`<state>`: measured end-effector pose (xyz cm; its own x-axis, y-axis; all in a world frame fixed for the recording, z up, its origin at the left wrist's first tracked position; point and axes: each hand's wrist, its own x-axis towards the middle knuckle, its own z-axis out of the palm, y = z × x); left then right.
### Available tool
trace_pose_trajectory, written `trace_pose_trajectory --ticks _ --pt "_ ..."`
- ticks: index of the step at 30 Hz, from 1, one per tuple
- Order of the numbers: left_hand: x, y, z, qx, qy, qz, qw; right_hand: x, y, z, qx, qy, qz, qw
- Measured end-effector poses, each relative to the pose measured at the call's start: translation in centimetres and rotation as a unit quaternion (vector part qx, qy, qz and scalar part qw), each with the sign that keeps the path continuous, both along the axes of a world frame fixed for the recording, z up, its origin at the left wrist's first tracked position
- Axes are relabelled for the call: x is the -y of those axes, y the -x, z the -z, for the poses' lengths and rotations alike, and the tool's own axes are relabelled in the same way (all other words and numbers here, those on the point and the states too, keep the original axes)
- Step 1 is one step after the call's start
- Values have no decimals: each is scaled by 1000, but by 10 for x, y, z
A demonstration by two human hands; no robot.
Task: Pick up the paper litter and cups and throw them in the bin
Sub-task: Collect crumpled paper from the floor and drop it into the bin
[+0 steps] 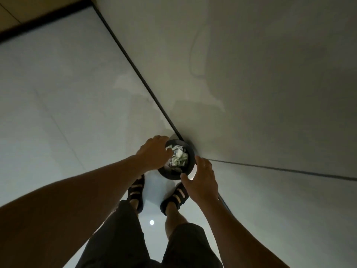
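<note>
Shorts: dark shorts [119,238] at the bottom of the view, seen from above, with bare legs below them.
Sandals: two black strapped sandals [136,192] standing on the floor, toes pointing at the bin.
Floor: pale glossy floor [58,113], with a small round spot of reflected light [152,222] between the legs.
Left hand: the left hand [154,153] reaches in over the bin's left edge, back of the hand up. Its fingers [167,150] curl downward onto the paper; I cannot tell whether they have hold of any.
Right hand: the right hand [201,180] is beside the bin's right edge, its fingers [201,161] loosely spread and holding nothing, thumb near the rim.
Bin: a round black bin [190,151] just beyond the feet, set in the corner where two walls meet.
Paper litter: crumpled white and pale green paper litter [178,155] lies inside the bin, piled close to its top.
Walls: plain grey walls [270,74] rise behind the bin, with a thin dark strip [135,70] where they meet the floor.
</note>
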<state>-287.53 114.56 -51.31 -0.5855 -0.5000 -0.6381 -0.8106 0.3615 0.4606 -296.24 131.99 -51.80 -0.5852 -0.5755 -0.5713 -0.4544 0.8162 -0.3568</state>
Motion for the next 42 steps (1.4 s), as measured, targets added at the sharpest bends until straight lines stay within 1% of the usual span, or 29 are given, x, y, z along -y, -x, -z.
trace_pose_trajectory --ticks 2,4,8,12,15,18,21,24,29,33,36,39,42 --pt "8 3 -33 -17 23 28 999 6 3 -30 -28 8 -16 999" --pt "16 5 -61 -35 46 64 996 11 6 -59 -48 6 -11 999" --pt "21 3 -106 -55 88 186 977 12 0 -111 -91 17 68 993" --pt "9 -1 -137 -32 95 286 953 -14 -34 -149 -101 23 148 984" --pt "-21 6 -155 -20 95 369 925 -53 -61 -169 -108 13 216 970" --pt "-72 17 -172 -43 95 445 890 -106 -89 -182 -124 9 303 945" --pt "-140 20 -190 -61 85 520 848 -168 -121 -194 -139 0 398 907" --pt "-213 11 -207 -79 86 593 797 -232 -162 -204 -152 -2 487 860" --pt "-351 -22 -233 -108 101 686 712 -344 -250 -216 -178 -2 601 779" --pt "-473 -83 -241 -127 95 743 651 -443 -347 -224 -183 -16 675 714" --pt "-557 -138 -239 -146 76 779 605 -511 -426 -230 -183 -34 736 650" --pt "-623 -194 -239 -134 47 817 559 -557 -501 -234 -165 -48 793 584" --pt "-683 -240 -241 -151 46 850 502 -588 -560 -234 -165 -52 833 526"
